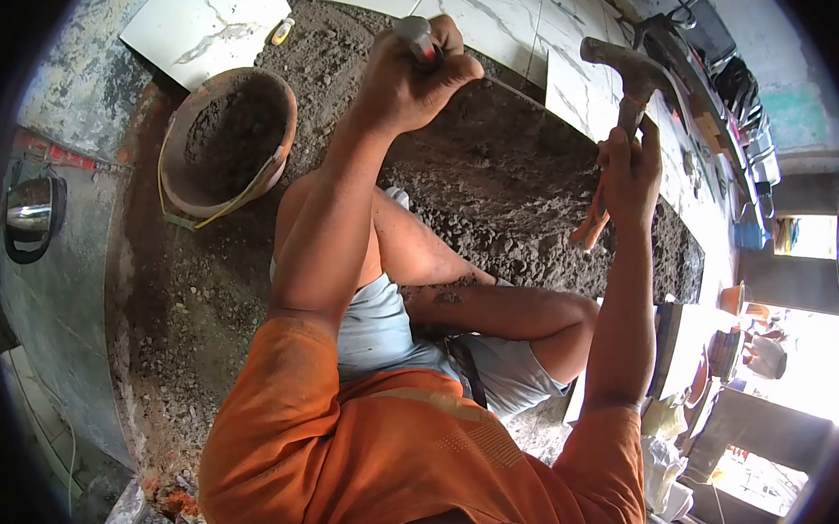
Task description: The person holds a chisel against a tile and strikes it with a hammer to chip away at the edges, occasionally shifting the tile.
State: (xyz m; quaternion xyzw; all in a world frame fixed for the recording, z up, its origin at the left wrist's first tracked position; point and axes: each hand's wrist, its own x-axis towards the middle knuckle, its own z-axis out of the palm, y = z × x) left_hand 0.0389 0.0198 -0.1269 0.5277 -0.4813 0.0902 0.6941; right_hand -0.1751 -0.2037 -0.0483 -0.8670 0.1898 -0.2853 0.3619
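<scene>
Orange-toned at its handle's end, a hammer (pixel 635 75) is held well to the right of a tub (pixel 266 181); the right hand (pixel 632 169) is wrapped round it just below the head, seemingly for control. Nearer the tub, the left hand (pixel 412 89), well apart from the other, is clenched round a metal-ended tool (pixel 415 37), probably leaving that end exposed; the rest is hidden. The tub, likely placed for easy reach, contains dark, crumbly material. Beyond it lies a marbled tile (pixel 206 31); left of it sits a kettle-like vessel (pixel 31 206), contents unseen.
</scene>
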